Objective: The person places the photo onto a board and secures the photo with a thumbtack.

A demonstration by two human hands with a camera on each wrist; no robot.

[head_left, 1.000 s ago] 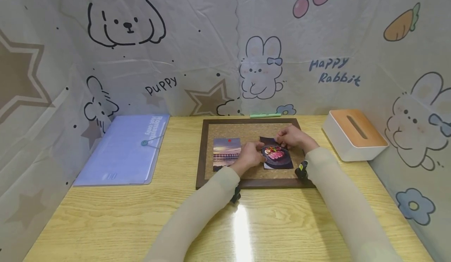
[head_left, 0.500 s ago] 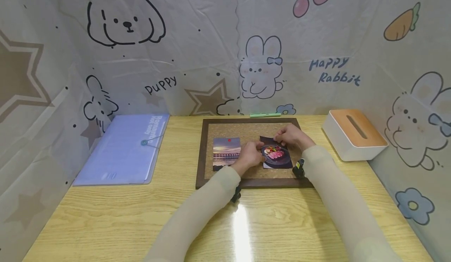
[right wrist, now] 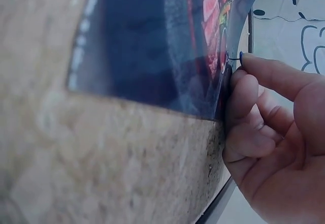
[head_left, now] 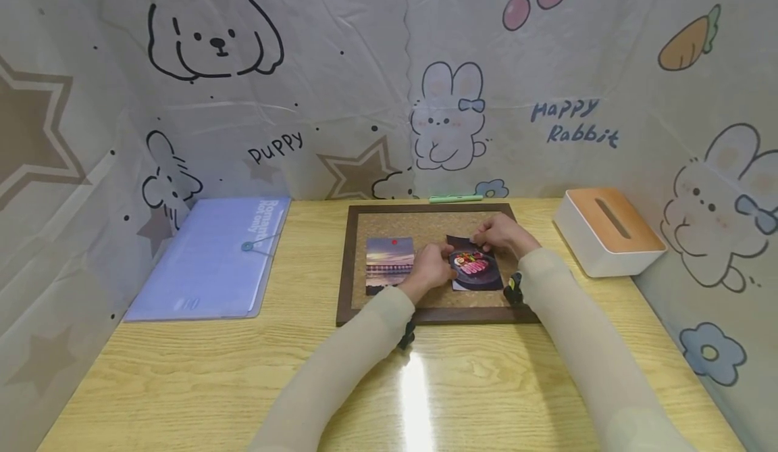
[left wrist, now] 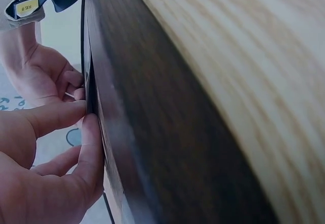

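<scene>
A photo of a plate of food point(head_left: 477, 280) lies slightly tilted on the right half of a framed corkboard point(head_left: 413, 223). My left hand point(head_left: 430, 266) holds its left edge; in the left wrist view, thumb and finger of that hand point(left wrist: 56, 158) meet at the dark edge of the sheet. At the photo's top edge, my right hand point(head_left: 501, 234) pinches a small pin. In the right wrist view the pin point(right wrist: 236, 58) shows a thin shaft and blue head, its tip against the photo, beside the right fingers point(right wrist: 269, 82). The fingers hide part of the top edge.
A sunset pier photo point(head_left: 385, 263) with a red pin point(head_left: 394, 242) is on the board's left half. A blue document folder point(head_left: 209, 259) lies left, a tissue box point(head_left: 610, 236) stands right. Behind the board lies a green pen point(head_left: 456, 198). Printed cloth hangs around the table.
The right hand and forearm have shifted very slightly to the left at the photo's top edge. The left hand keeps its place on the photo.
</scene>
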